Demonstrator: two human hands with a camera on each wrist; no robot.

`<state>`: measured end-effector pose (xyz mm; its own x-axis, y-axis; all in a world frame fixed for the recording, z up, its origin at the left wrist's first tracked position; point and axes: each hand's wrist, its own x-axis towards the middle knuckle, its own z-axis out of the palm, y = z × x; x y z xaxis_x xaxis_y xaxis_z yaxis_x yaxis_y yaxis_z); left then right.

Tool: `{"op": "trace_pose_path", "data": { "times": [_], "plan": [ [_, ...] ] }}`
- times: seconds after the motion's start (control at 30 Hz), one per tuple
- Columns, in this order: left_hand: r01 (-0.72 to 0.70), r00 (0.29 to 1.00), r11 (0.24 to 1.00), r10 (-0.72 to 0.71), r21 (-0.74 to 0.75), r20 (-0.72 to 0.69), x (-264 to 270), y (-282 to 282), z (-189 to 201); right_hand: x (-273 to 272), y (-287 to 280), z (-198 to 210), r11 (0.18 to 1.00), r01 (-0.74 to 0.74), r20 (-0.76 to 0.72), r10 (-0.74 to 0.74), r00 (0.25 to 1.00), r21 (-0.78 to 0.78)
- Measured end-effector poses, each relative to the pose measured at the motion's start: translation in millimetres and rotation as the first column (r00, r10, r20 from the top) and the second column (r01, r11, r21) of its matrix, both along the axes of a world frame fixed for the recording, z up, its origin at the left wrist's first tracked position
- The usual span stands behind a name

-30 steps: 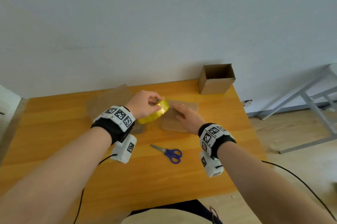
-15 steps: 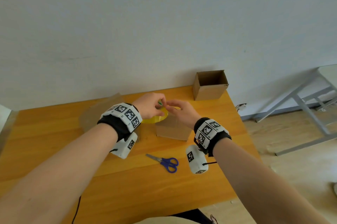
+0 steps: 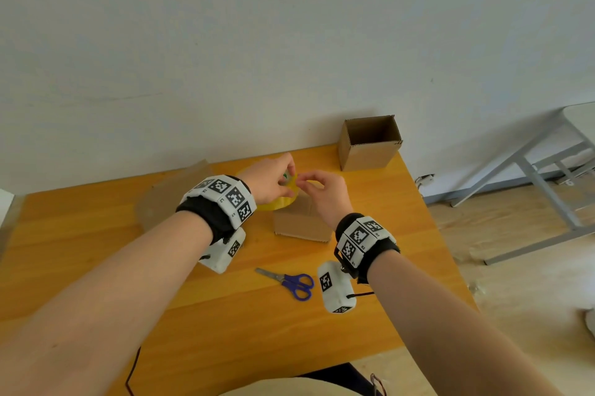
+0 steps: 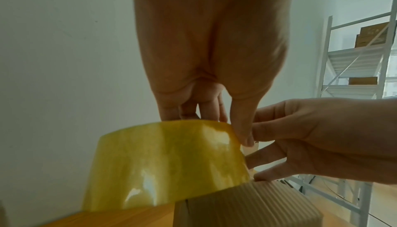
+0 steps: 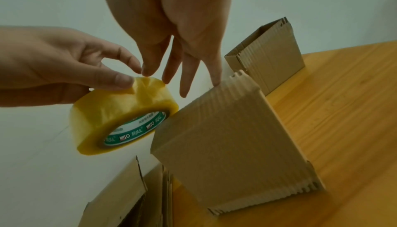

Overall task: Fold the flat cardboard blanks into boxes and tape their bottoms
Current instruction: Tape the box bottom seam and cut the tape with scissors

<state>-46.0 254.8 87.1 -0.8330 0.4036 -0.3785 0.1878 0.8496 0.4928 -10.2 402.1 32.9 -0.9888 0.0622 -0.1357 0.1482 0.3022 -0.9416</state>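
Soft, even daylight lit the head view, bending at its edges. Both wrist views were dimmer and strongly distorted, with glare on the tape roll (image 4: 165, 162).

Two folded cardboard boxes stand on the counter (image 3: 370, 315): one upside down (image 3: 301, 225) near the middle, one open (image 3: 370, 144) at the far corner. There is one roll of yellow tape (image 3: 280, 200), one pair of scissors (image 3: 289, 281), and a stack of flat blanks (image 3: 167, 199) whose number cannot be told.

Hands (image 3: 299, 187) at yellow tape roll (image 3: 283, 202)
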Motion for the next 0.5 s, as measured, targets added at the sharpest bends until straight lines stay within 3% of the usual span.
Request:
{"op": "trace_pose_path", "data": {
  "times": [0.1,0.2,0.37,0.5],
  "plan": [
    [-0.023,1.000,0.999,0.023,0.047,0.012,-2,-3,2,1,4,-6,0.999,0.023,0.033,-0.024,0.999,0.034],
    [-0.033,0.999,0.996,0.032,0.088,0.020,-5,-9,7,7,13,-19,0.985,-0.071,0.075,0.060,0.995,0.159],
    [-0.021,0.999,0.993,0.017,0.114,0.038,-4,-12,11,20,19,-35,0.845,-0.300,0.077,0.298,0.952,0.443],
    [0.011,0.996,0.987,-0.024,0.159,0.083,-3,-5,21,22,20,-38,0.810,-0.328,0.040,0.355,0.934,0.487]
  ]
}}
